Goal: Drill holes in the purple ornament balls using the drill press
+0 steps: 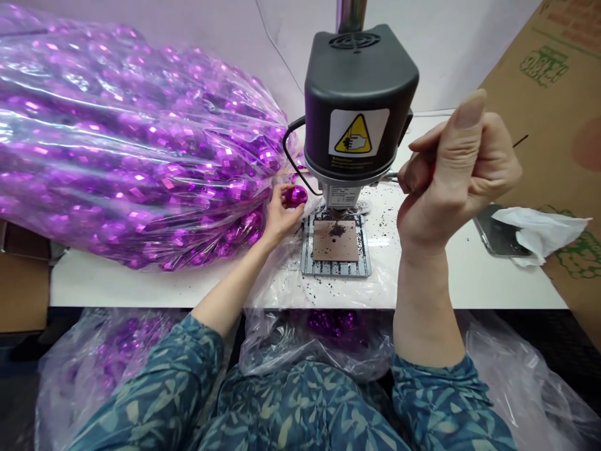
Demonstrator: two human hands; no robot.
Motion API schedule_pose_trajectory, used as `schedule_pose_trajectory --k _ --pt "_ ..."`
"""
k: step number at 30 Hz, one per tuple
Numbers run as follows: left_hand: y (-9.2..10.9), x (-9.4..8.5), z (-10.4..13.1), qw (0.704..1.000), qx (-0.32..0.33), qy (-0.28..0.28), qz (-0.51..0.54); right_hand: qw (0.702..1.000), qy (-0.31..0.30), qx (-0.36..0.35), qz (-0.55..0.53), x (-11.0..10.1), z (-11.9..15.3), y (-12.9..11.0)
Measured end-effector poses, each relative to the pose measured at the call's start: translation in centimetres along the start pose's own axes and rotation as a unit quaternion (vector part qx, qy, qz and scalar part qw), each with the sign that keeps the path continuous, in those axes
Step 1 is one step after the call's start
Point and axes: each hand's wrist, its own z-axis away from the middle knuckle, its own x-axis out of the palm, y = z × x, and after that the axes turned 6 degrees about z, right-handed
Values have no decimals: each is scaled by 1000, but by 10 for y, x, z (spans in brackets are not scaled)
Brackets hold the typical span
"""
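Between the fingers of my left hand point(282, 215) is a shiny purple faceted ball point(296, 196), held just left of the drill press point(360, 94). My right hand point(457, 169) is closed at the right of the machine, around the end of its lever; the grip itself is mostly hidden by my fingers. Below the machine's head, a brown square board point(323, 247) with a small dark hole lies on the grooved metal base point(307, 266). Dark shavings are scattered over the board and around the base.
A big clear plastic bag of purple faceted balls point(154, 156) fills the left of the white table point(498, 288). A phone point(500, 235) lies at the right, partly under a crumpled white tissue point(539, 228). A cardboard box point(558, 131) stands beyond. More plastic bags point(300, 344) hang below the table edge.
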Motion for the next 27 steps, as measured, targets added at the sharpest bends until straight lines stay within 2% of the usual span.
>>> schedule_pose_trajectory --k 4,7,9,13,17,27 --pt "26 -5 44 988 -75 18 133 1000 4 7 -6 0 0 1" --pt "31 4 63 961 -165 -11 221 1000 6 3 -28 1 0 2" --pt "28 13 70 947 -195 -32 253 999 5 -1 -41 2 0 4" --pt "18 27 74 954 -173 -56 237 1000 3 4 -31 1 0 6" --pt "11 32 77 969 -142 -72 190 1000 2 10 -10 0 1 5" --pt "13 40 79 977 -123 -129 119 999 10 27 25 3 3 -5"
